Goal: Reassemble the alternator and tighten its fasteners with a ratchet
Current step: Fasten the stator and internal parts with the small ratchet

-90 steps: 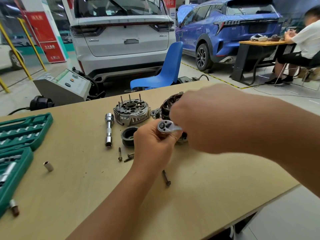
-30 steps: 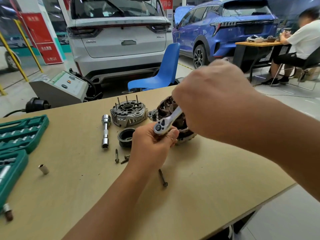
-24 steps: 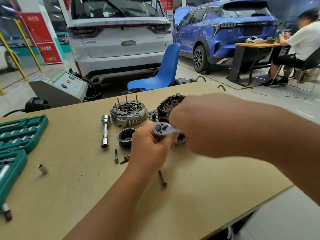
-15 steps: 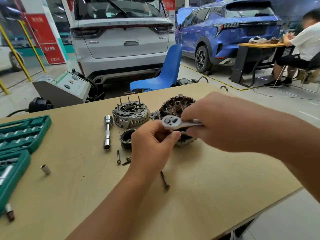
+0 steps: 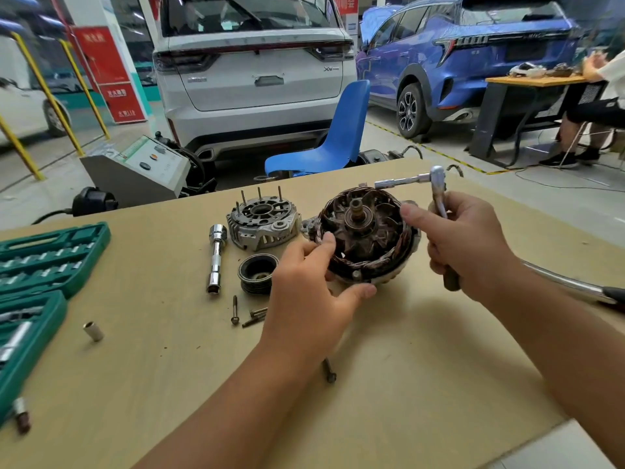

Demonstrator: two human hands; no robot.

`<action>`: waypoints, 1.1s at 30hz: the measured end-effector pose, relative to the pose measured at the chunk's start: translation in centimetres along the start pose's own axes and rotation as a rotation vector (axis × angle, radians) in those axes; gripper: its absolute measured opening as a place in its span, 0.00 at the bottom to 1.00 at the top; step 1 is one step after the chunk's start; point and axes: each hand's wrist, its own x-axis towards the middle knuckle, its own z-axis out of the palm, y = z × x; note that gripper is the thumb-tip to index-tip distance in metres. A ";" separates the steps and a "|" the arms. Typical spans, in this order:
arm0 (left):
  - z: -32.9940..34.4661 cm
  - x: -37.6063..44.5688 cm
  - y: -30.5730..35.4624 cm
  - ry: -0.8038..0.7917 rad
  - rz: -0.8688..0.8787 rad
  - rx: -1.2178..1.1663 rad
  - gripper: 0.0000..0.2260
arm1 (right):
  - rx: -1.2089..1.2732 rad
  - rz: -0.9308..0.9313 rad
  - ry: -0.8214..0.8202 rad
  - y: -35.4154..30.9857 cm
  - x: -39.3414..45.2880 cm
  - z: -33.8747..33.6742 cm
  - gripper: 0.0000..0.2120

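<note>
At frame centre my left hand (image 5: pixel 306 292) grips the near-left rim of the round copper-wound alternator half (image 5: pixel 367 240), which sits on the tan wooden table (image 5: pixel 422 384). Right of it, my right hand (image 5: pixel 468 247) is clenched around the chrome ratchet (image 5: pixel 438 192), head up, its extension pointing left. The grey finned end cover (image 5: pixel 263 220) lies left of centre, apart.

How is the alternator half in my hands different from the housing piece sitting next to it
The stator half shows brown copper windings and a central shaft; the end housing is bare grey metal with upright studs. My left hand grips the stator half; the end housing lies untouched. Both are round.
</note>
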 end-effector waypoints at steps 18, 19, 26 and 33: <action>-0.5 5.4 -3.7 -0.162 -0.170 -0.093 0.36 | -0.102 0.121 0.031 -0.9 5.6 3.9 0.21; -0.3 5.1 -3.7 -0.144 -0.167 -0.102 0.35 | -0.118 0.121 0.036 -0.8 5.8 4.0 0.21; 1.0 3.7 -3.3 -0.015 -0.218 -0.194 0.14 | -0.135 -0.024 0.106 0.4 5.7 4.2 0.22; 1.5 3.3 -3.7 -0.060 -0.334 -0.374 0.07 | -0.170 -0.151 0.151 1.0 5.7 4.5 0.25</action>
